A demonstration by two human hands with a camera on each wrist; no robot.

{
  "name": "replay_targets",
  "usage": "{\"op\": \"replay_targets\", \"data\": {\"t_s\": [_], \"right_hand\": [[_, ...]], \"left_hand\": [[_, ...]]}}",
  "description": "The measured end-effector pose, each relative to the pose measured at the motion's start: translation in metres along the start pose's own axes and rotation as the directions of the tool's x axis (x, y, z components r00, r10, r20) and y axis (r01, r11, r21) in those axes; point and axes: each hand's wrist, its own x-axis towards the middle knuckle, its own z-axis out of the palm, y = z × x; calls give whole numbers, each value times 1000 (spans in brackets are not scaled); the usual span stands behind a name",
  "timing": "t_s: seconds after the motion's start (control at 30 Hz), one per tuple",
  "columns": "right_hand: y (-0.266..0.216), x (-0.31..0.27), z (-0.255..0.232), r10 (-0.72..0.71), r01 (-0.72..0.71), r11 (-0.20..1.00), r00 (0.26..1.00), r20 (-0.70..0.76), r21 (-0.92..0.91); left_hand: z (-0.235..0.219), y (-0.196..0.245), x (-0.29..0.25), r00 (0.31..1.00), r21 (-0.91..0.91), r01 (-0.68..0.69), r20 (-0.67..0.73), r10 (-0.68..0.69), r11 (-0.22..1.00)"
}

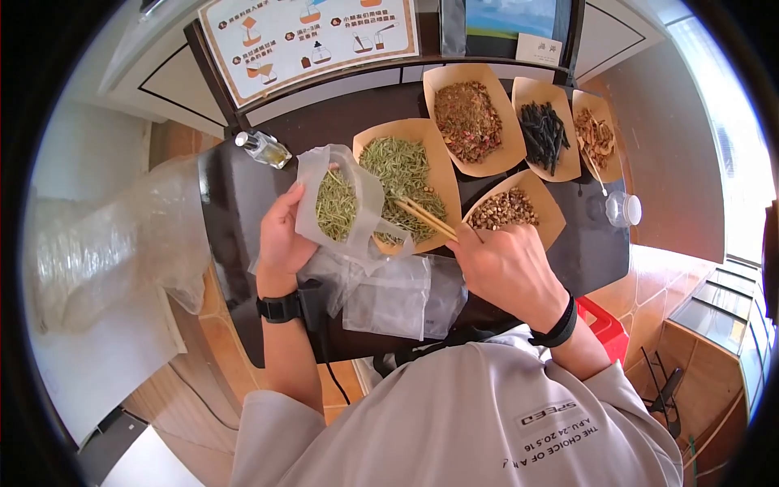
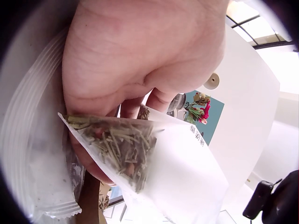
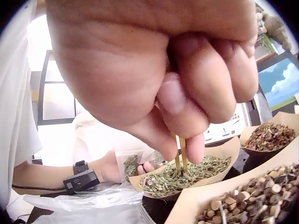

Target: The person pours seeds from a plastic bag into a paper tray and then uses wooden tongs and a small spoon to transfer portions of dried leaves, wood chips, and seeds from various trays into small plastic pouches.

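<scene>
In the head view my left hand (image 1: 284,235) holds up a translucent white pouch (image 1: 369,195) at the left edge of a paper tray (image 1: 442,174) of chopped green herb. Dried green stem pieces (image 2: 126,149) show through the pouch's corner in the left wrist view, with fingers behind it. My right hand (image 1: 507,260) pinches slim bamboo tweezers (image 1: 426,217) between thumb and fingers. Their two tips (image 3: 181,163) point down into the green herb (image 3: 205,168) in the tray. Much of the tweezers' upper part is hidden by the right hand.
Other paper trays hold reddish flower bits (image 1: 468,122), dark strips (image 1: 544,134), brown shavings (image 1: 595,136) and chopped stems (image 1: 505,209). Clear plastic bags (image 1: 389,296) lie at the dark table's front. A glass bottle (image 1: 264,148) stands at left, a small clear jar (image 1: 623,209) at right.
</scene>
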Motion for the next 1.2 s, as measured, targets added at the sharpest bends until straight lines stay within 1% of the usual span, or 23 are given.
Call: {"op": "replay_targets", "data": {"t_s": [0.07, 0.13, 0.2, 0.27, 0.33, 0.4, 0.43, 0.53, 0.57, 0.6, 0.63, 0.67, 0.7, 0.77, 0.8, 0.87, 0.9, 0.93, 1.0, 1.03, 1.13, 1.17, 1.2], "right_hand": [[4, -3, -2, -9, 9, 1000, 1000, -29, -8], [8, -4, -10, 49, -42, 997, 992, -116, 62], [12, -1, -22, 39, -27, 994, 993, -113, 103], [11, -1, -30, 29, 10, 988, 969, -245, 157], [6, 0, -39, 43, 12, 978, 966, -253, 209], [-6, 7, -42, -17, 98, 963, 952, -305, 253], [-8, 9, -39, -49, 128, 959, 955, -293, 254], [-13, 17, -26, -79, 128, 969, 971, -227, 212], [-15, 19, -26, -31, 102, 961, 964, -264, 258], [-14, 16, -28, -27, 99, 957, 966, -257, 272], [-10, 14, -30, 39, 56, 946, 959, -281, 321], [-3, 14, -32, 104, 16, 933, 944, -312, 359], [5, 13, -33, 101, 18, 934, 944, -313, 357], [18, 4, -33, 255, -176, 923, 946, -201, 342], [22, 3, -29, 255, -178, 923, 946, -198, 342], [32, 5, -17, 177, -154, 964, 980, -91, 217], [30, 11, -8, 144, -111, 970, 979, -146, 216], [25, 20, -3, 151, -118, 969, 978, -143, 219], [19, 36, 3, 93, -82, 988, 992, -87, 132], [19, 36, 2, 98, -86, 988, 991, -92, 131], [20, 39, 0, 10, -4, 996, 997, -74, 86], [23, 34, -7, 42, -39, 994, 999, -21, 107], [26, 29, -13, 42, -41, 994, 999, -15, 105]], "left_hand": [[-1, 0, 0, 1000, -7, 3, 23, -2, 1000], [-4, 1, -1, 999, -14, 5, 45, -4, 1000], [-5, 1, 0, 1000, 8, 18, 20, -19, 1000], [-2, 1, -1, 1000, -1, 23, -19, -23, 1000], [-3, -1, 0, 998, -10, 26, -49, -26, 1000], [-9, -1, 1, 993, -33, 46, -107, -49, 998], [-11, -1, 1, 992, -40, 55, -112, -59, 998], [-13, 5, 5, 994, 2, 66, -83, -65, 998], [-13, 5, 7, 998, -46, 50, 35, -48, 998], [-13, 1, 2, 990, -108, 51, 136, -36, 993], [-13, 1, 2, 984, -136, 54, 176, -29, 989], [-12, 3, 2, 984, -135, 51, 175, -27, 990], [-11, 4, 3, 991, -121, 49, 126, -34, 991], [-10, -2, -3, 997, -122, 54, 63, -46, 991], [-11, -1, -2, 997, -117, 51, 57, -45, 992], [-11, 2, 3, 997, -106, 49, 62, -42, 993], [-10, 2, 3, 998, -41, 43, 52, -41, 998], [-9, 1, 1, 998, 24, 40, 40, -41, 999], [-6, 1, 0, 999, 11, 36, 25, -36, 999], [-4, 1, 0, 1000, -5, 24, 9, -23, 1000], [-8, 2, 2, 998, -49, 29, 58, -26, 998], [-10, 2, 1, 998, -53, 30, 58, -27, 998], [-9, 3, 0, 997, -53, 41, 71, -37, 998]]}}
